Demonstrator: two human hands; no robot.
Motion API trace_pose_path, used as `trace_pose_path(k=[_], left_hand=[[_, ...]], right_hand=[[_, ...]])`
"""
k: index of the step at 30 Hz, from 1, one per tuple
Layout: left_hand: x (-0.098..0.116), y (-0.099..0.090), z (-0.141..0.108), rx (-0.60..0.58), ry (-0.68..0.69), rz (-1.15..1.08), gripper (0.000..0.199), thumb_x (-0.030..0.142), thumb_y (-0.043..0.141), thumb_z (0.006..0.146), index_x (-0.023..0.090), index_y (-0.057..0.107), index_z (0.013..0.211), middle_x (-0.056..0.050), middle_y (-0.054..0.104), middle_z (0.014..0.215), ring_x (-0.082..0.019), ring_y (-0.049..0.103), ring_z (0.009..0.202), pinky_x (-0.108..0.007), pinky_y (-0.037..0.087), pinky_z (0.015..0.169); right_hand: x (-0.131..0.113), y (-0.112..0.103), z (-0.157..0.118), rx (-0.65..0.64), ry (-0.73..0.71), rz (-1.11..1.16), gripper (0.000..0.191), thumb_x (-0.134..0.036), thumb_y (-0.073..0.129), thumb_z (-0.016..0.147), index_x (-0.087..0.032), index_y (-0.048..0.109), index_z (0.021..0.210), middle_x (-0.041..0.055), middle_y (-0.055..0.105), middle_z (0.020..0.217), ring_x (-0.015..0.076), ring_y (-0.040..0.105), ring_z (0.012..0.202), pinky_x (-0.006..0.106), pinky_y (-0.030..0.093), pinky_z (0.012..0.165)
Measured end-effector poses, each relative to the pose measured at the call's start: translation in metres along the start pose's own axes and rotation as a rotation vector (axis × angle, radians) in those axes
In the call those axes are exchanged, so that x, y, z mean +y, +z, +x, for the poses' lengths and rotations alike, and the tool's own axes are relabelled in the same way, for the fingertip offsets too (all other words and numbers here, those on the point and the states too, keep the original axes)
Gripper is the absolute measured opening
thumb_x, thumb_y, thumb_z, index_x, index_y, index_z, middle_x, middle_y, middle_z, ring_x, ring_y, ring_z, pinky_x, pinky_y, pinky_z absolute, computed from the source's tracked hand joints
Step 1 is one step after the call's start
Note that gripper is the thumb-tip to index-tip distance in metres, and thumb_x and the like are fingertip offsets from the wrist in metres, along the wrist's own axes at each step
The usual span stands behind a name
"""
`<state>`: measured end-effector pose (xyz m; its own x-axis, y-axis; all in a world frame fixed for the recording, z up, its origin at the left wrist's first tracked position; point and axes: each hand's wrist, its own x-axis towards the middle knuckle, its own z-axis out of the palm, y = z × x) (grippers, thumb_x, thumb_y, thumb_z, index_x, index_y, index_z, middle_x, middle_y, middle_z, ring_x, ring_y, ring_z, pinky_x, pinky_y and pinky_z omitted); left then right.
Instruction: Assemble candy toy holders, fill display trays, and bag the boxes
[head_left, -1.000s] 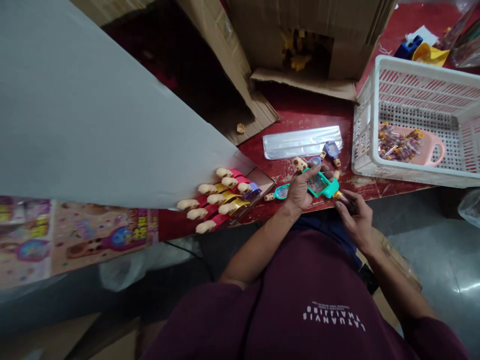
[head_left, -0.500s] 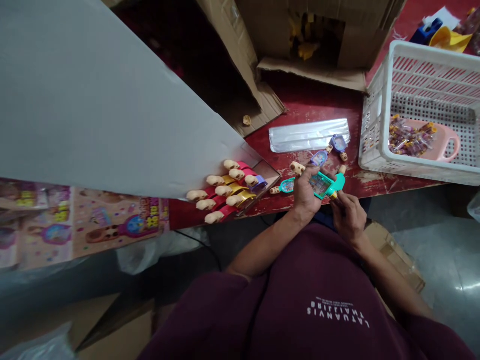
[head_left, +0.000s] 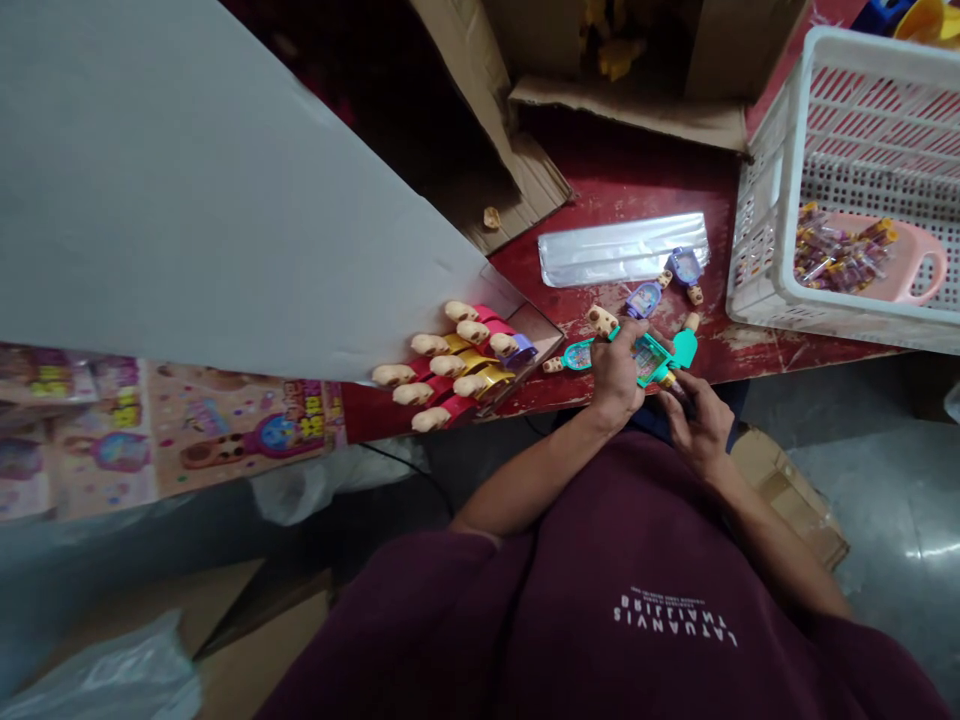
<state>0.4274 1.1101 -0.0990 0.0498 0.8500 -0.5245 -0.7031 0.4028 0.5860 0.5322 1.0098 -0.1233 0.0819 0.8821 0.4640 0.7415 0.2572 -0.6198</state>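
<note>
1. Teal toy [head_left: 652, 362]: hard plastic, between the hands; long axis slanting, spotted tan end [head_left: 602, 320] pointing left and away from the body, rounded flap [head_left: 685, 348] opened toward the right.
2. Left hand [head_left: 616, 378]: gripping the toy.
3. Right hand [head_left: 703, 422]: fingers closed on a slim, yellow-capped tube [head_left: 681, 394] at the toy's near edge.
4. Beyond the hands: glossy film [head_left: 600, 255].
5. Right of the hands: white perforated plastic basket [head_left: 765, 190].
</note>
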Motion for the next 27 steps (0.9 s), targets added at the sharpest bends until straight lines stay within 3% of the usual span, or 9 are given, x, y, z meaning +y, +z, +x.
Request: trace_pose_path(k=[5,8,10,12,16,19,21,25,27], left_hand=[[-0.002,-0.003,0.002,-0.009,0.003,0.029,0.028,0.037,0.077,0.065,0.018,0.057,0.059,0.001,0.065,0.054,-0.012,0.062,0.046,-0.023,0.047,0.05],[0.0,-0.004,0.003,-0.054,-0.016,0.08,0.037,0.044,0.081,0.067,0.018,0.056,0.06,0.001,0.064,0.053,-0.014,0.064,0.047,-0.024,0.049,0.051],[0.001,-0.004,0.003,-0.065,-0.019,0.1,0.036,0.044,0.081,0.067,0.018,0.057,0.062,0.001,0.064,0.054,-0.015,0.066,0.049,-0.025,0.051,0.054],[0.002,-0.003,0.005,-0.071,-0.014,0.094,0.033,0.04,0.082,0.065,0.018,0.057,0.063,0.002,0.064,0.056,-0.016,0.068,0.052,-0.026,0.054,0.058],[-0.001,0.001,0.007,-0.062,-0.001,0.073,0.032,0.037,0.082,0.061,0.019,0.056,0.063,0.003,0.065,0.056,-0.017,0.07,0.056,-0.028,0.058,0.064],[-0.004,0.003,0.006,-0.074,-0.017,0.085,0.034,0.041,0.082,0.062,0.019,0.056,0.06,0.002,0.063,0.053,-0.019,0.072,0.06,-0.03,0.059,0.067],[-0.004,0.003,0.004,-0.111,-0.036,0.091,0.034,0.041,0.081,0.064,0.019,0.055,0.06,0.002,0.063,0.053,-0.02,0.073,0.063,-0.03,0.06,0.068],[0.002,-0.001,0.001,-0.166,-0.123,0.059,0.03,0.034,0.08,0.063,0.019,0.055,0.065,0.002,0.063,0.055,-0.021,0.075,0.065,-0.031,0.06,0.07],[0.006,-0.003,0.001,-0.189,-0.164,0.058,0.028,0.032,0.08,0.062,0.019,0.056,0.067,0.002,0.064,0.056,-0.022,0.075,0.066,-0.031,0.06,0.07]], right_hand=[[-0.012,0.005,-0.002,-0.005,0.484,0.308,0.03,-0.043,0.075,0.088,-0.02,0.072,0.108,0.0057,0.077,0.091,0.016,0.07,0.071,0.029,0.059,0.067],[-0.024,0.001,0.004,-0.101,0.954,0.762,0.035,-0.052,0.077,0.084,-0.02,0.067,0.094,-0.0019,0.067,0.072,0.0057,0.041,0.043,0.021,0.038,0.039],[-0.026,-0.002,0.008,-0.197,1.115,0.985,0.04,-0.057,0.075,0.084,-0.02,0.062,0.088,-0.0041,0.062,0.068,0.0034,0.027,0.038,0.02,0.027,0.032],[-0.022,-0.003,0.009,-0.264,1.059,0.943,0.041,-0.06,0.07,0.087,-0.02,0.062,0.088,-0.0031,0.062,0.068,0.0053,0.032,0.039,0.021,0.031,0.033],[-0.001,0.002,0.002,-0.102,0.472,0.266,0.039,-0.054,0.068,0.09,-0.019,0.069,0.107,0.0065,0.071,0.085,0.0172,0.063,0.069,0.031,0.056,0.063],[0.005,0.005,-0.003,-0.014,0.207,0.015,0.038,-0.049,0.067,0.091,-0.018,0.07,0.113,0.0112,0.073,0.092,0.021,0.067,0.078,0.036,0.057,0.074],[-0.002,0.004,-0.003,-0.016,0.314,0.13,0.036,-0.051,0.064,0.093,-0.019,0.07,0.109,0.0083,0.071,0.086,0.0177,0.063,0.07,0.032,0.055,0.067],[-0.024,-0.003,0.005,-0.193,0.964,0.787,0.045,-0.065,0.06,0.092,-0.02,0.061,0.088,-0.0033,0.053,0.063,0.0066,0.029,0.043,0.022,0.029,0.039],[-0.028,-0.004,0.007,-0.312,1.116,0.977,0.048,-0.069,0.059,0.091,-0.021,0.056,0.083,-0.0048,0.051,0.061,0.0054,0.02,0.041,0.022,0.021,0.035]])
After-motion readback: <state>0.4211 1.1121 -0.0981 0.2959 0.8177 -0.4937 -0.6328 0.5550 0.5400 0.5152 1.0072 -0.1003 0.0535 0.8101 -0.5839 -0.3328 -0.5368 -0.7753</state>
